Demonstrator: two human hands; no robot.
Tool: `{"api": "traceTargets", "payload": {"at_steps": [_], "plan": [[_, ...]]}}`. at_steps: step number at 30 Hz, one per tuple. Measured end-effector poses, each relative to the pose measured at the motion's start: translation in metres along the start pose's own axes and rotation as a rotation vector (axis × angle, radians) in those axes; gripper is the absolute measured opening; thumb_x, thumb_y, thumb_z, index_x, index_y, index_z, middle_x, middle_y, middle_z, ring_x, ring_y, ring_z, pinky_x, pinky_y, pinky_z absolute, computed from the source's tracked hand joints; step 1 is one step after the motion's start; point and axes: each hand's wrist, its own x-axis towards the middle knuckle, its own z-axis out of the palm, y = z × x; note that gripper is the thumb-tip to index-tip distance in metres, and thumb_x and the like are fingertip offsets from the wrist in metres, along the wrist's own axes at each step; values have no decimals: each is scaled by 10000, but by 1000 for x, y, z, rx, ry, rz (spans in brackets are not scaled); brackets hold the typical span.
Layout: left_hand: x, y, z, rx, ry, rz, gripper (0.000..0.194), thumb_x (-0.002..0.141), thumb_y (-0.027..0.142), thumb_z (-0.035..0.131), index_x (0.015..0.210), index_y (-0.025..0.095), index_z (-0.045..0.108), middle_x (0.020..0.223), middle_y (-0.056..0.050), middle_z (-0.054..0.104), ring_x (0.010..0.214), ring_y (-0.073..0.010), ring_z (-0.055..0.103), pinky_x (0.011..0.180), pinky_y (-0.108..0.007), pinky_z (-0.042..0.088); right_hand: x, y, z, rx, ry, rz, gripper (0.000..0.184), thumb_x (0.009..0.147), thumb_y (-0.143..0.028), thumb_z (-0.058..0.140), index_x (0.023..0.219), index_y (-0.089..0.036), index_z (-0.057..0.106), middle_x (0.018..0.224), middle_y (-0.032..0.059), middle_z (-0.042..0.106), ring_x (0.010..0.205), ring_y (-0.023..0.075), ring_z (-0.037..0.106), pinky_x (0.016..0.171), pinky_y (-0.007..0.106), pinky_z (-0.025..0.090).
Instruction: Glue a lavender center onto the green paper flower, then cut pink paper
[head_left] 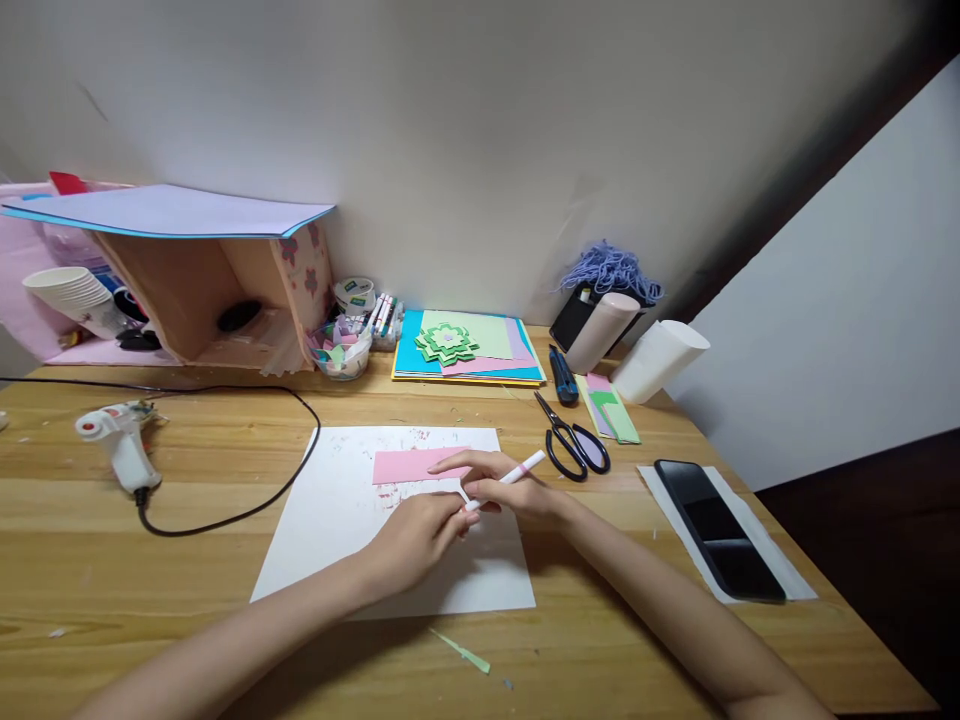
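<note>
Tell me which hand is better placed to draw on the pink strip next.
Right, likely: the right hand holds the pen, one finger reaching over the strip; the left hand sits off it, nearer the person.

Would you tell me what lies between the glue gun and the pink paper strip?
The head view shows wooden tabletop, the curving black cord, then part of the white sheet.

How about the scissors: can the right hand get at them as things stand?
Probably yes: the scissors lie close to the right hand, uncovered, with nothing visible between. The hand holds a pen, though, so that may need putting down first.
</note>
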Motion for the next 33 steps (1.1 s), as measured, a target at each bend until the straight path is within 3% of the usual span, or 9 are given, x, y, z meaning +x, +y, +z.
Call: {"api": "traceTargets", "payload": {"at_steps": [9,13,15,17,19,21,24,27,33], "plan": [[23,12,-16,-903,-445,-233,353,803,457,476,642,166,359,581,61,258,488,-59,200,462,-207,127,-4,-5,-16,60,-35,-87,374,777,-202,477,1141,-183,559,516,-62,393,444,67,331,418,185,266],[17,16,-18,-1079,-546,-267,377,793,452,503,609,170,333,517,72,264,436,-44,184,423,-194,97,-11,-11,-22,35,-55,-89,317,758,-248,496,1042,-178,618,503,-45,399,438,81,359,407,203,291],[3,15,-23,-1048,-614,-223,424,803,507,456,572,169,347,457,58,324,391,-44,235,387,-194,124,-22,-19,-34,21,46,-163,262,745,-296,504,937,-186,644,465,-41,374,415,90,347,401,220,285],[-11,12,-30,-988,-710,-220,456,803,555,412,558,175,354,442,41,386,351,-53,291,354,-195,180,-33,-28,-48,36,432,-373,242,757,-357,460,873,-222,624,412,-55,285,388,96,291,419,245,293],[-20,7,-33,-771,-588,-199,455,857,533,298,593,175,393,502,6,501,425,-94,457,437,-215,356,-36,-35,-58,-43,749,-400,275,777,-371,420,955,-237,579,408,-58,264,394,113,297,450,271,319],[-17,-1,-30,-359,-314,-48,422,897,448,267,702,164,510,778,-61,641,728,-154,600,676,-278,455,-28,-34,-58,-126,700,-242,296,777,-377,448,1008,-226,557,498,-27,399,454,125,379,484,278,353],[1,-16,-14,204,-39,176,333,893,392,339,1007,157,545,1198,-132,545,1088,-240,515,881,-393,422,0,-15,-44,-168,512,-122,251,750,-341,552,956,-198,569,692,7,537,612,129,495,581,261,403],[16,-35,3,478,41,333,352,907,330,333,1121,91,479,1235,-194,501,1173,-253,455,926,-414,416,23,17,-33,-190,540,-83,184,730,-327,584,814,-164,569,819,39,595,741,146,544,623,249,425],[16,-54,11,640,100,405,303,902,308,355,940,61,526,1241,-239,476,1164,-284,461,910,-434,447,29,58,-37,-251,693,4,234,706,-330,624,652,-176,455,592,-42,504,537,95,488,482,193,364]]}}
